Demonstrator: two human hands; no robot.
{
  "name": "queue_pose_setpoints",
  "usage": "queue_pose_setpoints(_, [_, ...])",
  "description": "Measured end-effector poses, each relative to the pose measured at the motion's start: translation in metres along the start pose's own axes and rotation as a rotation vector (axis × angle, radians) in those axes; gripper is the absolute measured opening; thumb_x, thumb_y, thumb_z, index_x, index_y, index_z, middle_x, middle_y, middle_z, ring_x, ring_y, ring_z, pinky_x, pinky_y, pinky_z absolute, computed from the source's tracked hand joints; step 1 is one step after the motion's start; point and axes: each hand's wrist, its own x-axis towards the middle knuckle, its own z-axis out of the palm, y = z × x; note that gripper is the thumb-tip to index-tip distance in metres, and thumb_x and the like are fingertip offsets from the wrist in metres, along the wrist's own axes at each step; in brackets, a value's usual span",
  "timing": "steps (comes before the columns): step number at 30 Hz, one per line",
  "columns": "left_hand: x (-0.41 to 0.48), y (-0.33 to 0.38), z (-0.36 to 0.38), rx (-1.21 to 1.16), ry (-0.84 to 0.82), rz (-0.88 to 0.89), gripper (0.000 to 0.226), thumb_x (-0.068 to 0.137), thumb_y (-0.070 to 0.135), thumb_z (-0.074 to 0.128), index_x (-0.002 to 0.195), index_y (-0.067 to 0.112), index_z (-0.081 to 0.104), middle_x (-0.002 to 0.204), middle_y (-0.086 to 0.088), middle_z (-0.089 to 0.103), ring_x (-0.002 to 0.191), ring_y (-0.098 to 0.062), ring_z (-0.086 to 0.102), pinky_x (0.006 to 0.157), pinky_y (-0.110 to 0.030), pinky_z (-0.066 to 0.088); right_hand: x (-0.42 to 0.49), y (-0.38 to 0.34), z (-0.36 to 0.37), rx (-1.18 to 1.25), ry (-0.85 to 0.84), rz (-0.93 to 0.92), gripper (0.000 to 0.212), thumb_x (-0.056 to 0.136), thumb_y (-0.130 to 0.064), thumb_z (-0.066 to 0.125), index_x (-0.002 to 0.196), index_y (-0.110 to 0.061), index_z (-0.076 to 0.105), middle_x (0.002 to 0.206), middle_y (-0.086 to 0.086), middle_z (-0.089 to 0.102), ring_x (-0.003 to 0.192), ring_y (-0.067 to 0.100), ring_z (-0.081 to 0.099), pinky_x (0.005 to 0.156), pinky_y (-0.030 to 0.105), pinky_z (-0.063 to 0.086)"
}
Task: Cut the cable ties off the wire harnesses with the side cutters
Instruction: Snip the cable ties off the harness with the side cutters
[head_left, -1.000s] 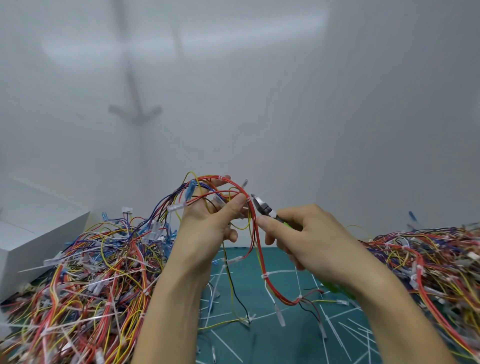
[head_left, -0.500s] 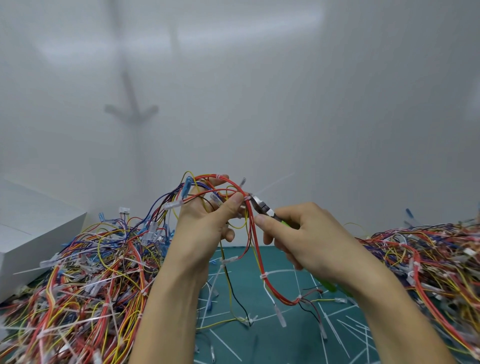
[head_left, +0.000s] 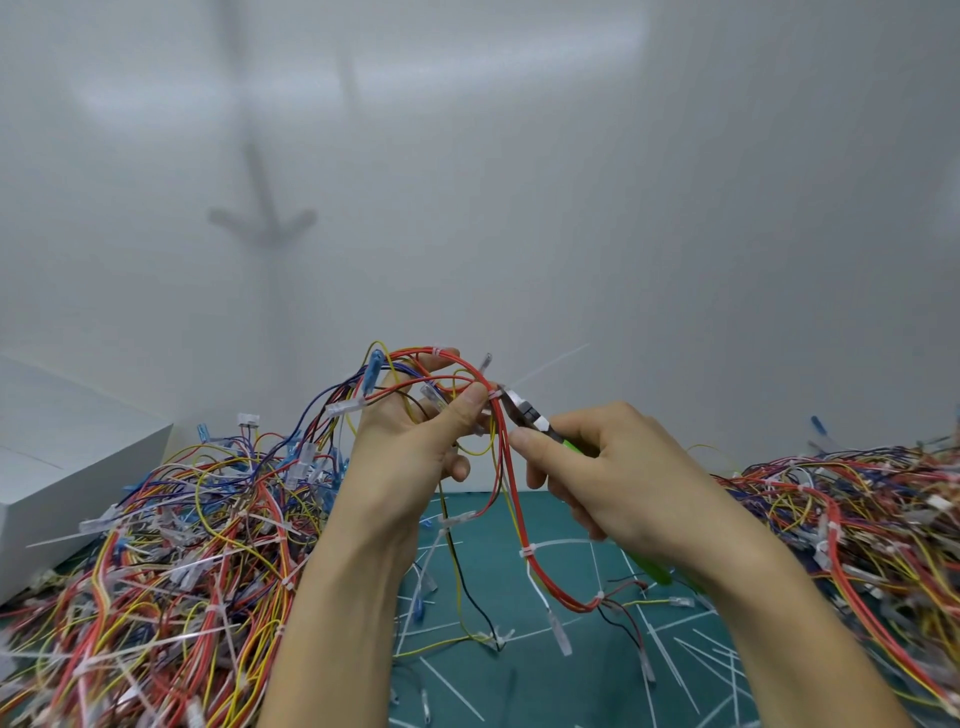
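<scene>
Between the two raised hands, the side cutters (head_left: 524, 411) touch a white cable tie (head_left: 492, 395) on a red wire harness (head_left: 511, 499). The right hand (head_left: 623, 483) is curled round the green handles. The left hand (head_left: 410, 452) pinches the harness just beside that tie. Below the hands, further ties (head_left: 525, 551) sit uncut on the same harness, so it seems only partly done. Beneath lie cut strips (head_left: 452, 680) on the green mat (head_left: 519, 686). Outside each hand lies a heap, the left heap (head_left: 182, 545) and the right heap (head_left: 857, 509), both showing ties, so much work probably remains. No brand or writing is legible.
</scene>
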Motion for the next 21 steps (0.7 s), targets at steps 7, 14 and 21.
queue_pose_setpoints(7, [-0.0008,0.0015,-0.0010,0.018,-0.003,-0.002,0.019,0.089,0.011,0.065,0.104,0.021,0.063,0.091,-0.019,0.073,0.071,-0.013,0.065,0.041,-0.018,0.040,0.0002,0.0004,0.0003,0.008,0.001,-0.007,0.046,0.090,-0.059,0.055,0.069,-0.019,0.067,0.055,0.001,0.049,0.051,0.017,0.043,0.055,0.041,0.046])
queue_pose_setpoints(14, [-0.0019,0.0024,-0.0013,0.029,0.004,0.002,0.015,0.090,0.011,0.065,0.089,0.026,0.067,0.088,-0.017,0.073,0.068,-0.011,0.065,0.041,-0.018,0.041,-0.0002,0.0001,0.0012,0.011,0.002,-0.009,0.045,0.090,-0.059,0.055,0.069,-0.021,0.067,0.054,0.000,0.048,0.051,0.017,0.043,0.053,0.043,0.045])
queue_pose_setpoints(21, [-0.0032,0.0039,-0.0009,0.031,0.006,-0.001,0.016,0.090,0.011,0.065,0.090,0.027,0.067,0.089,-0.017,0.072,0.068,-0.009,0.065,0.041,-0.018,0.041,-0.0008,-0.0012,0.0014,-0.001,0.006,-0.001,0.046,0.090,-0.059,0.054,0.067,-0.021,0.067,0.052,-0.002,0.049,0.050,0.017,0.045,0.058,0.048,0.052])
